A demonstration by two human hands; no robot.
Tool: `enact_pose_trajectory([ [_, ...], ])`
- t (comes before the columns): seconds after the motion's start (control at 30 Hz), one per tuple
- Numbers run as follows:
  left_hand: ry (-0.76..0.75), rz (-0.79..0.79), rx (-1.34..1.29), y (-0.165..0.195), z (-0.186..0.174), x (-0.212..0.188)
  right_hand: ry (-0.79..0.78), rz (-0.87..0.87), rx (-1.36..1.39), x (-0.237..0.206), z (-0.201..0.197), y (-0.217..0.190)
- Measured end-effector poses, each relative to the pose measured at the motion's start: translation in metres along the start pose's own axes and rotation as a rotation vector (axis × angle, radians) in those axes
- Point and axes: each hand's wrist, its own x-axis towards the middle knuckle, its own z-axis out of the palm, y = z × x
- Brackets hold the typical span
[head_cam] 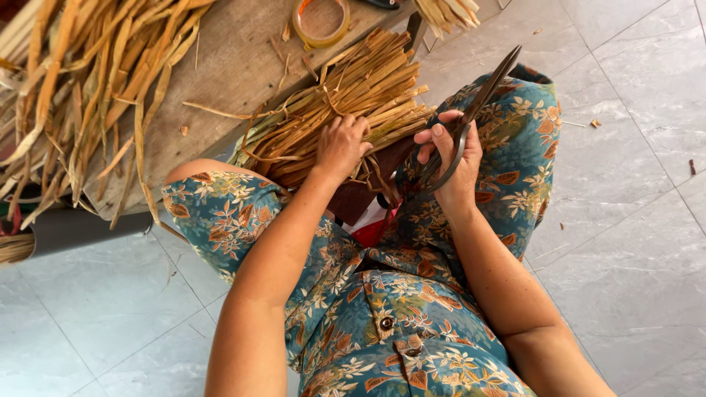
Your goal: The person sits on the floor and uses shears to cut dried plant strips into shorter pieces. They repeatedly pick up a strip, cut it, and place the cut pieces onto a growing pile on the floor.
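1. Steel scissors (471, 110), long and dark, sit in the right hand (452, 158), fingers curled through the loops, blades angled up and away, apart from any stalk.
2. Pressed flat, fingers spread, the left hand (342, 143) pins a bundle of dry tan strips (346, 103) lying across the lap and against the wooden bench (235, 66).
3. Trimming appears to be the step in hand; a cut would need the blades brought down to the strip ends.
4. Looser, curling husks (88, 73) and a tape roll (321, 20) rest on the rough bench above pale floor tiles (625, 184).
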Motion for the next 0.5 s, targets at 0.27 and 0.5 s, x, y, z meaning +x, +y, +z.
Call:
enact_pose_trajectory([
  [0.27, 0.129, -0.268, -0.489, 0.015, -0.07, -0.02, 0.0, -0.01, 0.008, 0.004, 0.005, -0.001],
  [0.5, 0.058, -0.3, -0.715, 0.061, -0.095, -0.083, -0.106, -0.078, 0.086, -0.007, 0.012, -0.023],
])
